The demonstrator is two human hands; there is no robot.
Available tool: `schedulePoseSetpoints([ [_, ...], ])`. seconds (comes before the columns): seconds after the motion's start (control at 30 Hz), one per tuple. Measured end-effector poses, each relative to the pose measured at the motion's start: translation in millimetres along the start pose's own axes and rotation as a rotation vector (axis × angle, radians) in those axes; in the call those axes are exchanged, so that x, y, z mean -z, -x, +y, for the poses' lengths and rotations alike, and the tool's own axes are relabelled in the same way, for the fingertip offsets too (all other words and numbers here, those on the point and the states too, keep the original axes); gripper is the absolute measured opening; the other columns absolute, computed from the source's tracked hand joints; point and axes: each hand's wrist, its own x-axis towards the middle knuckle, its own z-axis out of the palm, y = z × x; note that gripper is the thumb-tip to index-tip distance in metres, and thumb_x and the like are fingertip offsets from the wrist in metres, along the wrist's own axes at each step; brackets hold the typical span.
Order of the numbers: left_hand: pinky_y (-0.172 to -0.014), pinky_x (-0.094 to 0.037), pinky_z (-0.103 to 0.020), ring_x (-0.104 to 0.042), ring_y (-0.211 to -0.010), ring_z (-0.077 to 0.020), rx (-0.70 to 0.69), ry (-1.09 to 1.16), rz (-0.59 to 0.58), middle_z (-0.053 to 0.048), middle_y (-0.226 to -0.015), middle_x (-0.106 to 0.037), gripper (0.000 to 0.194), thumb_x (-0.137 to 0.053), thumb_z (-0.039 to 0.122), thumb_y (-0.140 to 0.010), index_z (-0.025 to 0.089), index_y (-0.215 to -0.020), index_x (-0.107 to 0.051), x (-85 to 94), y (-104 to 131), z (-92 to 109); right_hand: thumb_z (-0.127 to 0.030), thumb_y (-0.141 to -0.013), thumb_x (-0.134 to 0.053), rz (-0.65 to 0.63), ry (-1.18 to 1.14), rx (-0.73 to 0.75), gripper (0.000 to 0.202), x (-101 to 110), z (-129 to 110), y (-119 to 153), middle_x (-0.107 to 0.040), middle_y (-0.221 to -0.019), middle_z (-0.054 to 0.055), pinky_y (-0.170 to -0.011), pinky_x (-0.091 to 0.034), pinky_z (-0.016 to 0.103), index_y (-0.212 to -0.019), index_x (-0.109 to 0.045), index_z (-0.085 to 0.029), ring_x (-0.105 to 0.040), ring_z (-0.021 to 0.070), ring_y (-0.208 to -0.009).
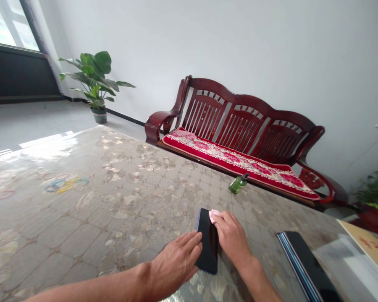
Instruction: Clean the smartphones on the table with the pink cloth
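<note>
A dark phone [208, 247] lies screen up on the patterned tablecloth [91, 226]. My left hand [179, 258] rests at the phone's left edge, its fingers stretched out and holding nothing. Pinched in my right hand [231, 235] is a small pink cloth [213, 215], pressed on the phone's upper right corner. Beyond my right hand lies a green bottle [238, 183] with a black top, tipped at a slant.
Several dark flat devices [308, 264] are stacked at the lower right, beside a clear plastic sheet and a tan folder [370, 247]. Coloured rubber bands [63, 184] lie at left. Behind the table are a wooden bench [239, 121] and a potted plant [99, 115].
</note>
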Motion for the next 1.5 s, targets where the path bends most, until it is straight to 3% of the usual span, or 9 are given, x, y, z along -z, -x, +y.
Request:
schedulePoseSetpoints([
  [0.13, -0.112, -0.037, -0.038, -0.040, -0.136, -0.0270, 0.004, -0.005, -0.009, -0.019, -0.141, -0.051, 0.037, -0.050, 0.029, -0.096, 0.009, -0.127, -0.050, 0.6, 0.7, -0.5, -0.010, -0.095, -0.046, 0.004, 0.027, -0.012, 0.026, 0.9, 2.2, -6.4, -0.062, -0.094, 0.004, -0.083, -0.049, 0.031, -0.103, -0.066, -0.024, -0.059, 0.0191, -0.092],
  [0.37, -0.112, -0.037, -0.038, -0.043, -0.134, -0.0272, 0.002, 0.000, -0.018, -0.018, -0.140, -0.052, 0.034, -0.048, 0.029, -0.097, 0.009, -0.125, -0.051, 4.8, 0.5, 1.0, -0.007, -0.093, -0.046, -0.090, -0.014, 0.041, 0.030, 14.6, -21.6, 24.0, -0.061, -0.095, 0.003, -0.082, -0.048, 0.030, -0.109, -0.063, -0.026, -0.059, 0.0180, -0.090],
  [0.6, -0.111, -0.038, -0.038, -0.043, -0.134, -0.0268, 0.000, -0.022, -0.027, -0.018, -0.140, -0.052, 0.034, -0.047, 0.029, -0.098, 0.009, -0.125, -0.051, 9.5, 0.0, 1.3, -0.011, -0.095, -0.044, 0.048, 0.051, -0.026, 0.027, -0.5, -3.4, -6.6, -0.062, -0.091, 0.004, -0.081, -0.047, 0.031, -0.103, -0.066, -0.024, -0.059, 0.0189, -0.089],
  [0.9, -0.110, -0.039, -0.040, -0.046, -0.130, -0.0280, 0.003, 0.002, -0.009, -0.019, -0.138, -0.053, 0.034, -0.048, 0.028, -0.097, 0.009, -0.125, -0.050, 3.8, -0.4, 1.6, -0.011, -0.096, -0.045, -0.078, -0.054, 0.084, 0.025, 6.6, -26.7, 7.0, -0.061, -0.096, 0.004, -0.081, -0.046, 0.030, -0.107, -0.063, -0.024, -0.056, 0.0181, -0.091],
  [1.17, -0.110, -0.039, -0.040, -0.044, -0.133, -0.0279, -0.007, -0.010, -0.028, -0.019, -0.140, -0.051, 0.035, -0.047, 0.027, -0.097, 0.009, -0.127, -0.049, 4.6, 0.1, 0.7, -0.007, -0.093, -0.048, -0.009, 0.065, 0.021, 0.025, -9.2, -20.5, -35.7, -0.063, -0.091, 0.003, -0.081, -0.046, 0.030, -0.098, -0.065, -0.025, -0.058, 0.0179, -0.089],
  [1.4, -0.111, -0.038, -0.040, -0.046, -0.131, -0.0275, 0.012, 0.033, -0.011, -0.017, -0.138, -0.053, 0.036, -0.050, 0.028, -0.096, 0.010, -0.127, -0.049, 4.4, 0.0, 0.9, -0.009, -0.093, -0.048, -0.106, 0.013, 0.111, 0.022, 6.6, -35.6, -18.4, -0.062, -0.091, 0.003, -0.079, -0.045, 0.029, -0.094, -0.065, -0.024, -0.057, 0.0183, -0.088],
  [1.5, -0.111, -0.038, -0.040, -0.047, -0.131, -0.0279, 0.004, 0.016, -0.005, -0.018, -0.138, -0.053, 0.035, -0.048, 0.027, -0.097, 0.009, -0.126, -0.050, 5.2, -0.2, 1.0, -0.009, -0.093, -0.047, -0.086, 0.013, 0.097, 0.023, 4.3, -35.0, -19.0, -0.062, -0.092, 0.003, -0.080, -0.045, 0.029, -0.095, -0.065, -0.024, -0.058, 0.0183, -0.089],
])
